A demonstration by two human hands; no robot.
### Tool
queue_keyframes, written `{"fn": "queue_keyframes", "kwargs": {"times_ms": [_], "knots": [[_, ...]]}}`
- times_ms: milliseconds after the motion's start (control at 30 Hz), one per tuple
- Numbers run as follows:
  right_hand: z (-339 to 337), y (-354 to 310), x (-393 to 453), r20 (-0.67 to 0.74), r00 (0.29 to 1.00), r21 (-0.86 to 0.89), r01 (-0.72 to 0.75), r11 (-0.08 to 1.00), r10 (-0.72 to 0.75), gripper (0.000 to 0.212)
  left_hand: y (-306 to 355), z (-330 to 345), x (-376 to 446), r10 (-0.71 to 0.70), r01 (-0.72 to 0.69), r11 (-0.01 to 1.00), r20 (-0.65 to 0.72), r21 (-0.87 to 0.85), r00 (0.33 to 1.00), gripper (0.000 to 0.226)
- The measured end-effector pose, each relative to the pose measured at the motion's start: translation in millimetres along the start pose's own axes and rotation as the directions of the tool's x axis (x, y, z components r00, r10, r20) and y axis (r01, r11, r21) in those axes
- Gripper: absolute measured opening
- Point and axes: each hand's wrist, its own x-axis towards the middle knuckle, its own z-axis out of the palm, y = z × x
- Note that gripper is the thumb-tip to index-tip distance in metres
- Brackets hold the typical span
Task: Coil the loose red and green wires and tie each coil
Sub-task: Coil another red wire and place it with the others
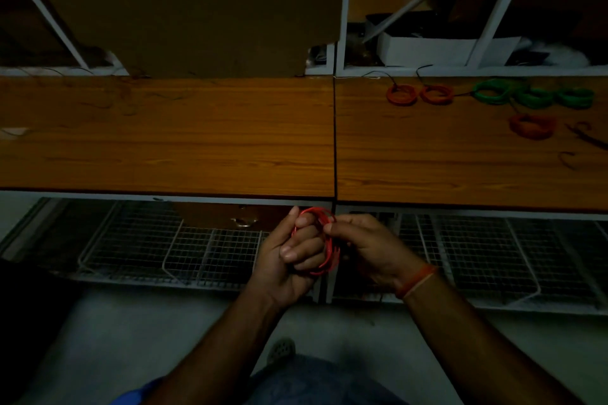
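Red wire coil (pixel 324 242), one, sits below the wooden bench (pixel 197 135) edge, looped round the curled fingers of the left hand (pixel 289 256), while the right hand (pixel 365 248) pinches its strands. On the bench's far right lie three red coils (pixel 400 95) and three green coils (pixel 534 96), close together. Wire mesh baskets (pixel 210 250) sit under the bench, contents too dim to tell.
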Motion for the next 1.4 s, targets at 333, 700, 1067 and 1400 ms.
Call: {"fn": "queue_keyframes", "kwargs": {"times_ms": [333, 700, 1067, 1400], "knots": [[-13, -13, -10, 0.093, 0.979, -0.163, 0.194, 0.967, -0.180, 0.026, 15, 9, -3, -0.153, 0.136, 0.977, 0.096, 0.162, 0.984, 0.043], [-11, -7, -11, 0.067, 0.972, -0.079, 0.232, 0.970, -0.227, 0.020, 10, 23, 7, -0.004, 0.070, 0.937, -0.189, 0.343, 0.982, 0.031], [-18, -12, -20, 0.100, 0.982, -0.041, 0.162, 0.986, -0.158, 0.045, 23, 5, 3, -0.088, 0.091, 0.996, 0.123, -0.020, 0.989, 0.039], [-65, 29, -44, -0.264, 0.893, -0.600, 0.144, 0.787, -0.365, 0.021, 82, -18, -16, 0.242, -0.252, 0.954, -0.079, -0.165, 0.967, 0.043]]}}
